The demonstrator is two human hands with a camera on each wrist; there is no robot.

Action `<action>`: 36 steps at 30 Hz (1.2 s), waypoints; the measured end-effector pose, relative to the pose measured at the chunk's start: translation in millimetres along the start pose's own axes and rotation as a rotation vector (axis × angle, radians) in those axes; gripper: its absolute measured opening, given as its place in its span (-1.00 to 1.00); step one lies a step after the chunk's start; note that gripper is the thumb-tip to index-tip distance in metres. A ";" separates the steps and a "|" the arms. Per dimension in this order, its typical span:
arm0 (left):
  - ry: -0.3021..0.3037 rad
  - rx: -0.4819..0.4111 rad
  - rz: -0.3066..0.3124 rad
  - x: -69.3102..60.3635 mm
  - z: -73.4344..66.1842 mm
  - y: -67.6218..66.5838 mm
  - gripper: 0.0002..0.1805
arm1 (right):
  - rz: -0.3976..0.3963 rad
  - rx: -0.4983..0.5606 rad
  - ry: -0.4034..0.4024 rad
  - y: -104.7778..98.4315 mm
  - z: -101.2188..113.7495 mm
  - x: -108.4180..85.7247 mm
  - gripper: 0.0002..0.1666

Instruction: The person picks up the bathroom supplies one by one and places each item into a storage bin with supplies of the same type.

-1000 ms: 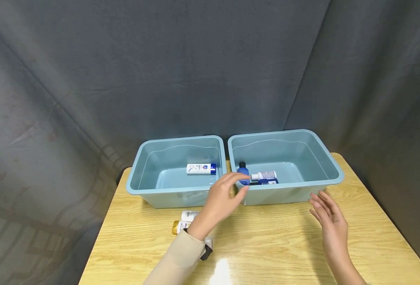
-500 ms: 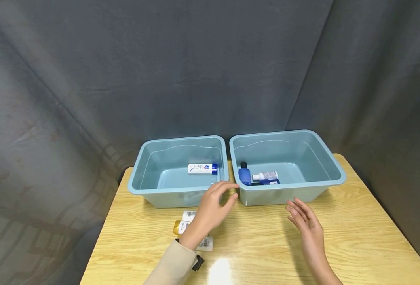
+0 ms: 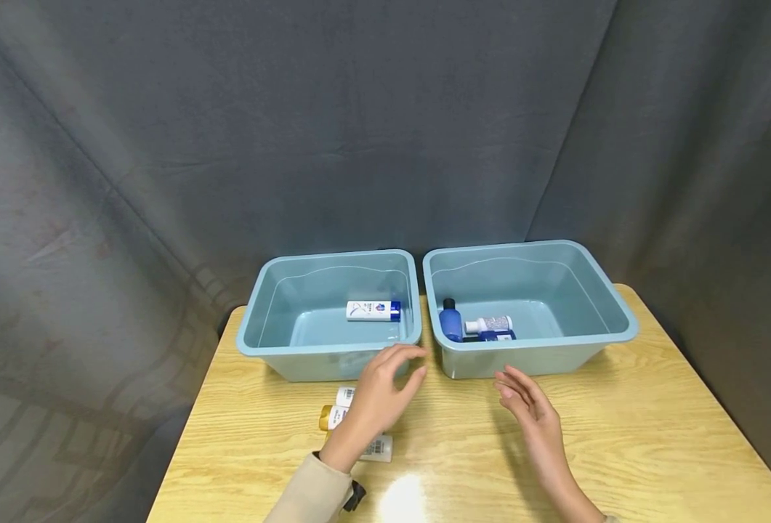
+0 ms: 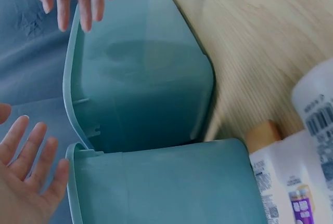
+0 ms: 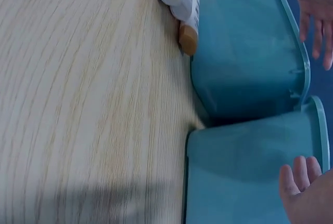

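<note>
Holding nothing, my left hand (image 3: 385,388) hovers before the left bin, thumb and fingers loosely bent and apart. Beneath and beside its forearm, several bottles lie on the table: a white bottle (image 3: 345,396), one with a gold cap (image 3: 334,417) and another white bottle (image 3: 378,448), partly hidden by the arm. The right hand (image 3: 534,421) is also bare, fingers relaxed, over the table before the right bin. In the left wrist view the left hand (image 4: 31,177) shows spread fingers; the right wrist view shows the right hand (image 5: 307,190) with nothing in it.
Two blue-green bins stand side by side: the left bin (image 3: 326,351) contains a white bottle with a blue cap (image 3: 368,311). Inside the right bin (image 3: 535,341) lie a blue bottle (image 3: 450,325), a small white bottle (image 3: 493,324) and a dark blue item (image 3: 498,335). Grey curtain hangs behind.
My left hand has drawn back down and left from the right bin's near corner. The right hand has moved left along the table. Bottles in the bins stay in place.
</note>
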State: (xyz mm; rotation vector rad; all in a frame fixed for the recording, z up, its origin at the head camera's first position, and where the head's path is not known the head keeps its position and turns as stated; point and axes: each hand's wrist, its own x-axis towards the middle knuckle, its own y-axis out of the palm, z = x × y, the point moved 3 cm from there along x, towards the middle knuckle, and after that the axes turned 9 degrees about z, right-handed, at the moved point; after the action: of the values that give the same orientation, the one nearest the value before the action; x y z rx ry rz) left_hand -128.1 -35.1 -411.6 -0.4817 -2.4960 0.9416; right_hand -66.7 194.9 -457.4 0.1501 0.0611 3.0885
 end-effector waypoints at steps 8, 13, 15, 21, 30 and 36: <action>-0.031 0.038 0.006 -11.2 7.3 0.7 -0.70 | 0.023 -0.050 0.033 16.2 -2.8 2.7 -0.50; -0.057 0.053 -0.003 -19.4 14.6 -0.1 -0.70 | 0.061 -0.052 0.014 25.6 -4.1 4.6 -0.54; -0.065 0.056 -0.011 -22.7 17.2 -1.0 -0.71 | 0.078 -0.050 0.003 29.9 -4.0 5.1 -0.55; -0.064 0.061 -0.026 -31.5 23.9 -1.1 -0.72 | 0.092 -0.040 -0.022 43.3 -4.1 8.3 -0.56; -0.103 0.049 -0.078 -44.8 37.4 -0.2 -0.73 | 0.126 -0.027 -0.026 63.1 -7.4 18.1 -0.54; -0.155 0.031 -0.089 -52.9 45.5 -2.7 -0.73 | 0.148 -0.034 -0.013 73.5 -8.7 24.3 -0.53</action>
State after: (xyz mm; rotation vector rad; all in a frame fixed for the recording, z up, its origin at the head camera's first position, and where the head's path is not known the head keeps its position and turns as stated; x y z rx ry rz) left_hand -106.6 -85.6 -454.7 -0.2960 -2.6122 1.0154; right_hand -95.1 122.4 -460.7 0.1809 -0.0028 3.2338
